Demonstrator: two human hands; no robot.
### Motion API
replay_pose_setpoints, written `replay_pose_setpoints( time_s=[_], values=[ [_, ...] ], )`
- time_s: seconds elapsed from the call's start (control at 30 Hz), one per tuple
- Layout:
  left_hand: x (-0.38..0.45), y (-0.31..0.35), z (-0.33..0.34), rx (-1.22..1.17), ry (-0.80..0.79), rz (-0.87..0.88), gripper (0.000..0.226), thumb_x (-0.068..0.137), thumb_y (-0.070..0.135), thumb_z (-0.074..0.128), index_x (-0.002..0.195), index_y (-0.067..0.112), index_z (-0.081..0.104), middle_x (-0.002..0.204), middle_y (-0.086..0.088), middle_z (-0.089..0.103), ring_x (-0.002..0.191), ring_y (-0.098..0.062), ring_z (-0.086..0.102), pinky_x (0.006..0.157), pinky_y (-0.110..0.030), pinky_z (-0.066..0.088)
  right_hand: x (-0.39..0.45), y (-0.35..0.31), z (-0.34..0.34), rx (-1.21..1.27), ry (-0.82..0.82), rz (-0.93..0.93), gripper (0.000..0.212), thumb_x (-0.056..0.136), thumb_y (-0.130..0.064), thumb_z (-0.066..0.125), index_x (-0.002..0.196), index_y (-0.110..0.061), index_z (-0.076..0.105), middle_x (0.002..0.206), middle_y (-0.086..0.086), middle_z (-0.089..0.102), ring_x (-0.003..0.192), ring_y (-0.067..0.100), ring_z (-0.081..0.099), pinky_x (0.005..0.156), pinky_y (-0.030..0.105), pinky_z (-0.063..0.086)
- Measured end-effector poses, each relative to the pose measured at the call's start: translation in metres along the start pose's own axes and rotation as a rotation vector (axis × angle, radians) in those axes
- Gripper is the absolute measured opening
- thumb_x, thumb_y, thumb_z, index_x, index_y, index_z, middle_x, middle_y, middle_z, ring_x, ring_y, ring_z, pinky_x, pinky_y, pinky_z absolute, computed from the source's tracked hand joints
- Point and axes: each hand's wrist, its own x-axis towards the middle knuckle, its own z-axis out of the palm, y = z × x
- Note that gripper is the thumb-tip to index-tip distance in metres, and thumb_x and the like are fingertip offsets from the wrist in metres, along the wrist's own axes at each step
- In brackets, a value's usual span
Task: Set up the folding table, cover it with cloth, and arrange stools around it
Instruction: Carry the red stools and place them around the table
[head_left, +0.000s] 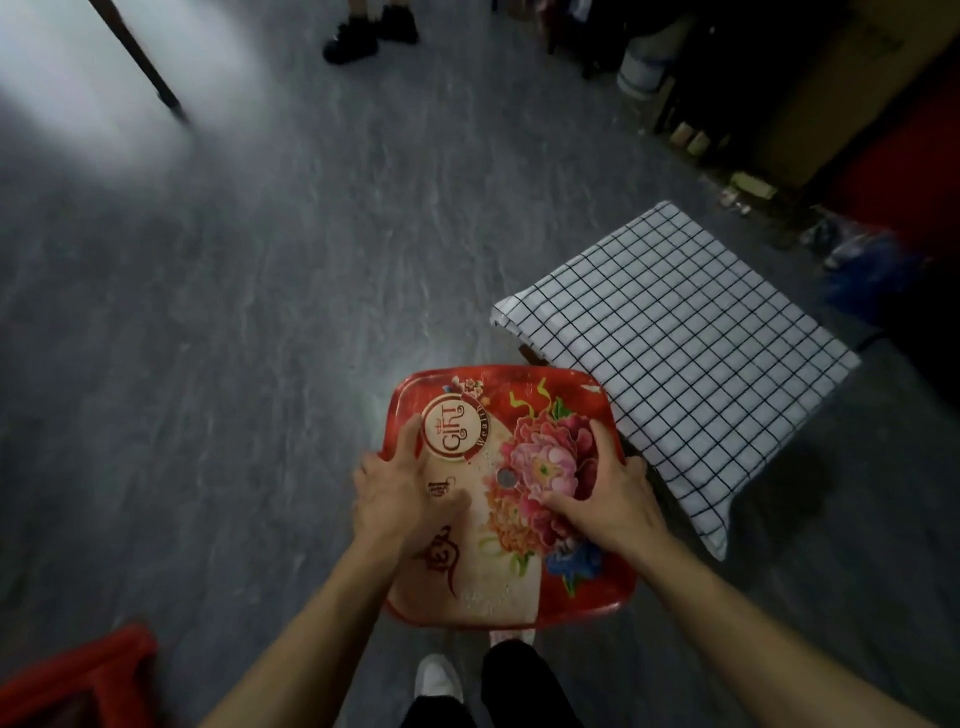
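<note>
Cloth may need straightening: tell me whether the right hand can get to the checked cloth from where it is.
Probably yes. The right hand rests on the red stool, the checked cloth lies just beyond the stool's edge, and nothing stands between them.

The square red plastic stool seat (511, 493) looks glossy and smooth, with a printed flower decal. The white black-checked cloth (670, 353) is matt woven fabric. The grey floor (234, 312) has a smooth, faintly veined sheen.

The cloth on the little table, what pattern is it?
White cloth with a thin black grid of squares, seen in the head view.
</note>
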Motion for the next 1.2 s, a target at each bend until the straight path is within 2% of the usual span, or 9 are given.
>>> replay_pose_setpoints(
  time_s=[0.3, 0.63, 0.83, 0.97, 1.2],
  values=[
    [0.095, -0.012, 0.053, 0.005, -0.081, 0.056, 0.106, 0.069, 0.053, 0.08, 0.147, 0.051, 0.009, 0.123, -0.016, 0.044, 0.121, -0.036, 0.04, 0.103, -0.053, 0.042, 0.085, 0.019, 0.04, 0.078, 0.015, 0.062, 0.116, 0.063, -0.06, 0.081, 0.147, -0.051, 0.0, 0.131, 0.013, 0.036, 0.115, 0.036, 0.053, 0.096, 0.051, 0.048],
    [0.165, -0.043, 0.111, -0.049, -0.183, 0.064, 0.104, 0.071, 0.05, 0.081, 0.147, 0.052, 0.011, 0.134, -0.012, 0.041, 0.128, -0.032, 0.035, 0.106, -0.052, 0.04, 0.147, 0.048, 0.093, 0.138, -0.035, 0.144, 0.118, 0.063, -0.058, 0.083, 0.148, -0.052, 0.002, 0.14, 0.01, 0.033, 0.124, 0.031, 0.048, 0.099, 0.052, 0.044],
    [0.195, -0.057, 0.137, -0.023, -0.255, 0.06, 0.102, 0.073, 0.048, 0.078, 0.148, 0.048, 0.009, 0.139, -0.014, 0.041, 0.131, -0.033, 0.035, 0.107, -0.053, 0.039, 0.172, 0.058, 0.116, 0.137, -0.037, 0.158, 0.114, 0.065, -0.058, 0.081, 0.147, -0.053, 0.003, 0.138, 0.009, 0.036, 0.125, 0.032, 0.048, 0.099, 0.049, 0.043],
    [0.199, -0.065, 0.152, -0.061, -0.273, 0.064, 0.102, 0.076, 0.041, 0.078, 0.151, 0.046, 0.01, 0.145, -0.012, 0.032, 0.136, -0.032, 0.03, 0.11, -0.052, 0.035, 0.187, 0.066, 0.124, 0.138, -0.041, 0.155, 0.115, 0.065, -0.058, 0.081, 0.15, -0.049, 0.004, 0.14, 0.009, 0.039, 0.128, 0.028, 0.045, 0.102, 0.05, 0.042],
    [0.194, -0.07, 0.149, -0.046, -0.329, 0.124, 0.087, 0.086, 0.031, 0.071, 0.152, 0.045, 0.015, 0.159, -0.005, 0.013, 0.146, -0.032, 0.019, 0.116, -0.052, 0.029, 0.182, 0.071, 0.122, 0.144, -0.039, 0.09, 0.103, 0.075, -0.049, 0.079, 0.151, -0.044, 0.01, 0.148, 0.007, 0.03, 0.134, 0.027, 0.04, 0.105, 0.047, 0.039]
  ],
)
